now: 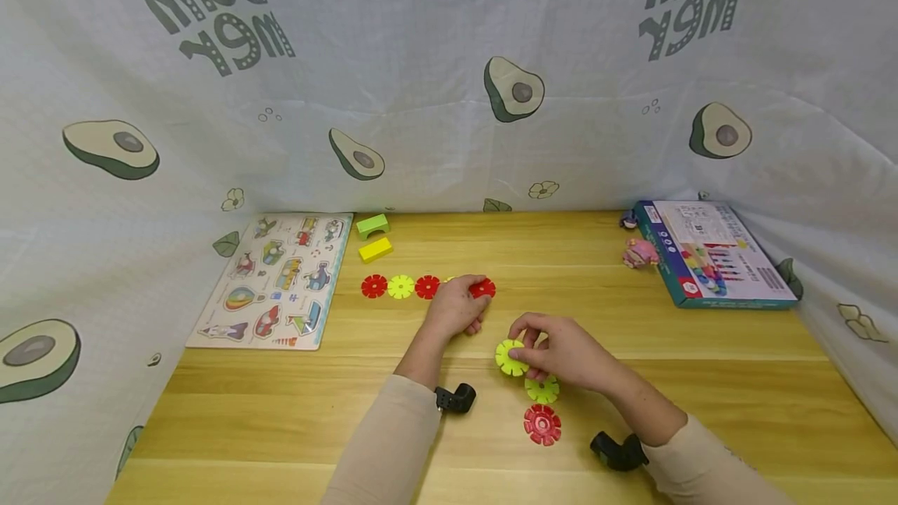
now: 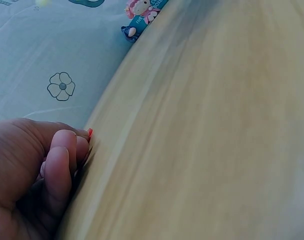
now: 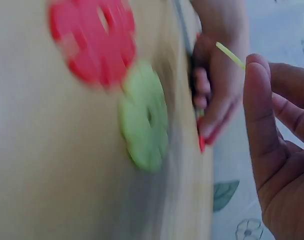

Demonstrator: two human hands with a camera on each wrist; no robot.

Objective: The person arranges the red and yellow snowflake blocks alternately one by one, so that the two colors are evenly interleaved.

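A row of red and yellow notched plastic discs lies on the table, starting with a red disc [image 1: 374,286], then a yellow disc [image 1: 401,287] and another red disc [image 1: 427,287]. My left hand [image 1: 456,307] covers most of the fourth, yellow one. Its thumb and forefinger hold the edges of the red disc [image 1: 480,288] at the row's right end; a red sliver shows at the fingertips in the left wrist view. Between thumb and fingers my right hand [image 1: 564,351] pinches a yellow disc [image 1: 506,363], raised above the table and seen edge-on in the right wrist view.
Near the right hand lie a loose yellow disc [image 1: 542,390] and a stacked-looking red disc [image 1: 542,425]. A picture puzzle board [image 1: 231,294], green block [image 1: 372,225] and yellow block [image 1: 376,249] are at left. Pink figure [image 1: 640,253] and boxed toy [image 1: 722,256] sit at right.
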